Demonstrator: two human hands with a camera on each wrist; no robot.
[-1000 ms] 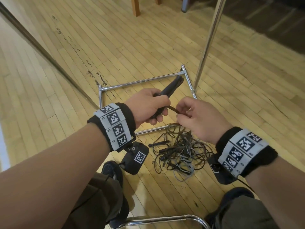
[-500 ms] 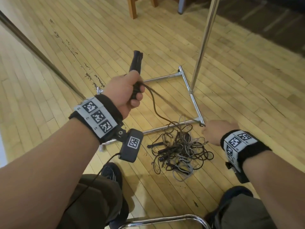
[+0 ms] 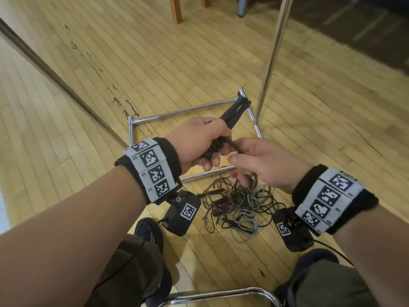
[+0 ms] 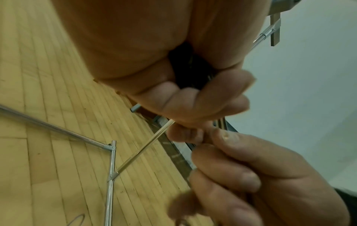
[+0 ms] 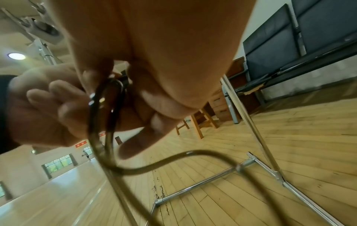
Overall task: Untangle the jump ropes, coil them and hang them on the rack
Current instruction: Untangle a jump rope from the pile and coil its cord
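Note:
My left hand (image 3: 200,142) grips a black jump rope handle (image 3: 234,113) with rope turns wound along it, its far end pointing toward the rack base. My right hand (image 3: 254,159) sits just to its right and pinches the brown rope (image 5: 108,116) close to the handle. That rope runs down in a loop to a tangled pile of brown and grey ropes (image 3: 238,204) on the wooden floor below my hands. In the left wrist view my left fingers (image 4: 193,97) are curled round the dark handle, and my right fingers (image 4: 231,160) meet them.
The chrome rack base (image 3: 183,110) lies on the floor beyond my hands, with its upright pole (image 3: 272,56) rising at the right. A curved chrome tube (image 3: 221,293) is at the bottom edge between my knees. Wooden chair legs (image 3: 177,9) stand far back.
My left hand, which had swung the handle up and left, has come back down to the middle. My right hand rose from near the pile to meet it and pinches the rope again.

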